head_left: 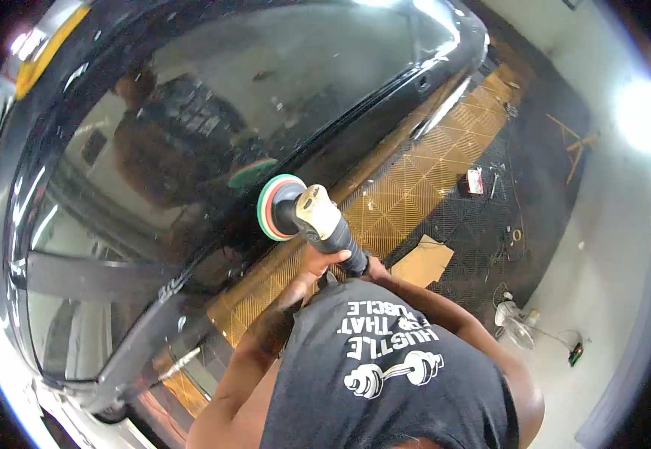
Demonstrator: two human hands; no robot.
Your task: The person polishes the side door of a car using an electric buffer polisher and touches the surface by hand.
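Observation:
A polisher (pixel 321 213) with a cream head cover and a dark body is held in front of my chest. Its round pad (pixel 269 206), with green, white and red layers, faces the glossy black car panel (pixel 213 172) on the left; whether it touches the panel cannot be made out. My left hand (pixel 319 263) is closed round the polisher's body near its middle. At the rear end, my right hand (pixel 374 269) is closed on the handle, partly hidden by the tool. The panel mirrors the pad and a person in a dark shirt.
Tan and black grid floor tiles (pixel 407 179) run beside the car. On them lie a cardboard piece (pixel 422 262) and a small red and white box (pixel 476 181). A wooden stand (pixel 573 146) is at the right, with a clear object and cable (pixel 518 322) nearer.

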